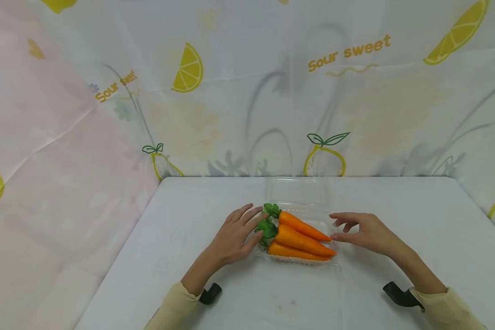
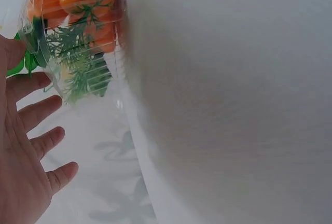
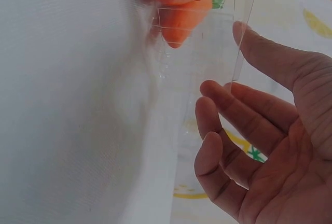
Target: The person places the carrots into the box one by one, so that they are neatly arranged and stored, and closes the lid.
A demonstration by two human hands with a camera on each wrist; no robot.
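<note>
Three orange carrots [image 1: 299, 236] with green leafy tops [image 1: 267, 228] lie side by side in a clear plastic clamshell box [image 1: 321, 226]. Its transparent lid [image 1: 299, 190] is folded back toward the far edge of the table. At the box's left side is my left hand [image 1: 236, 236], fingers spread, fingertips over the leaves and rim. My right hand [image 1: 366, 232] is by the right side, near the carrot tips, its fingers loosely bent. In the right wrist view the thumb [image 3: 259, 47] overlaps the clear box edge, and nothing shows gripped in the palm.
A white-covered table [image 1: 181, 229] carries the box and ends at a straight far edge. Behind it hangs a pale cloth [image 1: 239, 114] printed with lemons and lettering. Black straps with dark mounts [image 1: 210, 293] are on both wrists, below light sleeves.
</note>
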